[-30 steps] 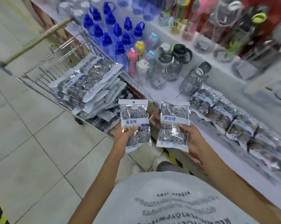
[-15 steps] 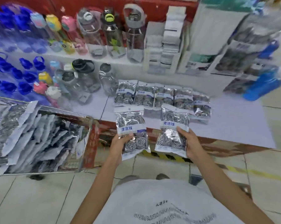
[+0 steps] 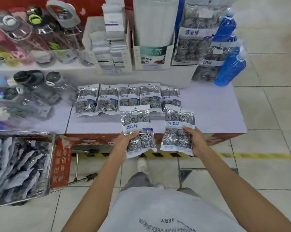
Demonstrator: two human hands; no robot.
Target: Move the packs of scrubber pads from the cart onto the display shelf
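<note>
Left hand (image 3: pixel 124 144) and right hand (image 3: pixel 195 143) each curled round a pack (image 3: pixel 138 131), (image 3: pixel 178 129), held at shelf (image 3: pixel 216 114) front edge. Risk: slick film slipping; knocking laid row (image 3: pixel 128 97) askew.

The cart (image 3: pixel 24 166) runs off the left edge, and the packs (image 3: pixel 15 164) heaped in it are smeared into grey streaks. The bottles (image 3: pixel 29 91) at the shelf's (image 3: pixel 208 114) left end are blurred, perhaps drink bottles. Each hand hides its fingers behind its pack. The lower edge cuts both forearms.
</note>
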